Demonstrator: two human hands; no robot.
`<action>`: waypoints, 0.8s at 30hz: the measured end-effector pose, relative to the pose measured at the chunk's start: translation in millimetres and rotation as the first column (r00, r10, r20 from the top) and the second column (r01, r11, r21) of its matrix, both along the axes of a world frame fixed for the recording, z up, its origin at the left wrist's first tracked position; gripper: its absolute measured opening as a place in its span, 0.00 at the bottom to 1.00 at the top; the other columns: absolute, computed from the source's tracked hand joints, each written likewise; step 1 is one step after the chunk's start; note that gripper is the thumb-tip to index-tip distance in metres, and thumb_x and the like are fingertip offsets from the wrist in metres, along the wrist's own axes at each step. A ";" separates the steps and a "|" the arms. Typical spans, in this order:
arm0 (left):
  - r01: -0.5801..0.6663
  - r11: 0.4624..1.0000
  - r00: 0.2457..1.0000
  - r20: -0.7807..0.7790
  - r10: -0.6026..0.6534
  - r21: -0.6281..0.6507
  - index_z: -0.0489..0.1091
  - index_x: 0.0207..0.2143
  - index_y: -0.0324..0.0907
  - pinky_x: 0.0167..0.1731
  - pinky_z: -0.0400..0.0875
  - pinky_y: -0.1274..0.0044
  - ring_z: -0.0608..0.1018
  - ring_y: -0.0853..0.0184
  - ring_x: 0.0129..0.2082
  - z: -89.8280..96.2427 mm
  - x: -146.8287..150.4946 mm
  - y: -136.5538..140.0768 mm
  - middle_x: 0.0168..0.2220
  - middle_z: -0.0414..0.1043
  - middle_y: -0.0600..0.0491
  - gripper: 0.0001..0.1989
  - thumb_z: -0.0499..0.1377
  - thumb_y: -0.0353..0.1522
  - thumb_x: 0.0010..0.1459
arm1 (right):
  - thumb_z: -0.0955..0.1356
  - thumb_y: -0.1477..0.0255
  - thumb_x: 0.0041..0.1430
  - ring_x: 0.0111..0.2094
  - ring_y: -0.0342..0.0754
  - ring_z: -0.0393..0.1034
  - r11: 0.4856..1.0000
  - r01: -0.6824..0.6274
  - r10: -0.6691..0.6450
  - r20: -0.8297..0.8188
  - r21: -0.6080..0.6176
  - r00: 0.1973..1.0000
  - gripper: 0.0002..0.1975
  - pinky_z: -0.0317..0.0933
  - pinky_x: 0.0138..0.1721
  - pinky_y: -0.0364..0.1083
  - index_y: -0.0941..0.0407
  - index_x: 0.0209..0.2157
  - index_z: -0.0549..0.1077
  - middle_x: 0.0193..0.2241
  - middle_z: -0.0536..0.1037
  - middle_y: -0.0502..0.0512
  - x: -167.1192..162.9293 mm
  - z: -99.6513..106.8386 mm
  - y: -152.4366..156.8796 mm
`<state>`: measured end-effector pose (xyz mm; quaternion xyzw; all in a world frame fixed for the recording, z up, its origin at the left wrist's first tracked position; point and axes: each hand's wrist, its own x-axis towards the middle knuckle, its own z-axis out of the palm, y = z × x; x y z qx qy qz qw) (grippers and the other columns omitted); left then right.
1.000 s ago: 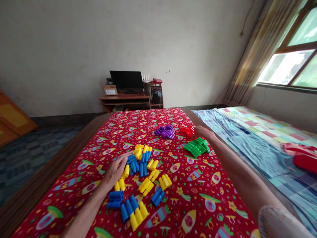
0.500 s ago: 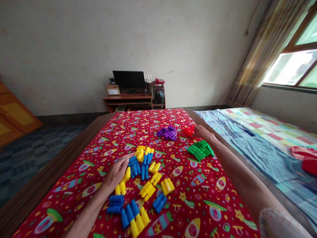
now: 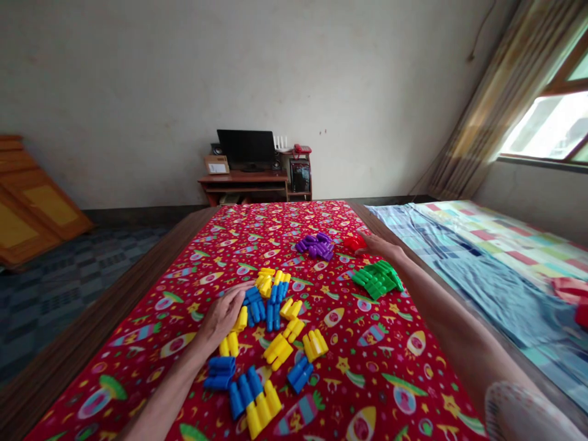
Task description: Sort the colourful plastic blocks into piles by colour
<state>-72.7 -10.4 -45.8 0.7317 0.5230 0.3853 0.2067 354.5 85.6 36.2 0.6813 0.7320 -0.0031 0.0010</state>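
My left hand (image 3: 227, 313) rests on the red patterned cloth with its fingers stretched out, against the left side of a pile of blue blocks (image 3: 257, 313) and yellow blocks (image 3: 264, 283). At the far right of the cloth, my right hand (image 3: 380, 246) reaches over a small heap of red blocks (image 3: 353, 244). Its fingers are spread at the heap's right side, with the red blocks partly hidden by them. Green blocks (image 3: 377, 279) lie together below my right forearm. A purple heap of blocks (image 3: 316, 246) sits left of the red one.
Nearer me lie loose yellow blocks (image 3: 278, 351), a blue block (image 3: 300, 375) and a joined blue-and-yellow group (image 3: 255, 401). The cloth (image 3: 340, 404) covers a brown table (image 3: 59, 361). Right of it is a bed (image 3: 478, 275). A desk with a monitor (image 3: 245, 147) stands behind.
The fingers of my right hand have spread apart at the red heap. My left hand stays beside the blue blocks. The whole view has shifted slightly left.
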 end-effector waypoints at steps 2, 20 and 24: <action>0.005 1.000 1.000 0.019 -0.005 0.009 0.74 0.44 0.38 0.55 0.68 0.66 0.76 0.57 0.51 -2.5 -0.3 0.9 0.48 0.76 0.42 0.30 0.45 0.51 0.61 | 0.68 0.64 0.60 0.57 0.55 0.63 0.999 -0.017 0.017 -0.010 -0.051 1.000 0.36 0.57 0.52 0.44 0.64 0.65 0.55 0.56 0.68 0.71 -0.9 -1.3 1.2; 0.039 0.999 0.996 0.082 -0.037 -0.031 0.66 0.54 0.39 0.54 0.68 0.65 0.74 0.57 0.53 0.9 6.9 -7.3 0.53 0.73 0.42 0.27 0.48 0.47 0.62 | 0.68 0.82 0.54 0.54 0.56 0.67 0.673 -0.696 0.737 -0.313 0.249 0.600 0.23 0.64 0.50 0.51 0.61 0.53 0.71 0.50 0.74 0.68 -180.9 -29.3 -52.8; 0.060 0.998 0.994 0.094 -0.060 0.004 0.61 0.58 0.38 0.55 0.66 0.63 0.71 0.55 0.57 -0.6 11.9 -8.8 0.58 0.67 0.39 0.29 0.49 0.46 0.61 | 0.67 0.83 0.53 0.44 0.52 0.73 0.755 -0.640 0.630 -0.425 0.141 0.650 0.18 0.65 0.43 0.45 0.60 0.47 0.76 0.40 0.79 0.62 -201.9 -39.8 -49.2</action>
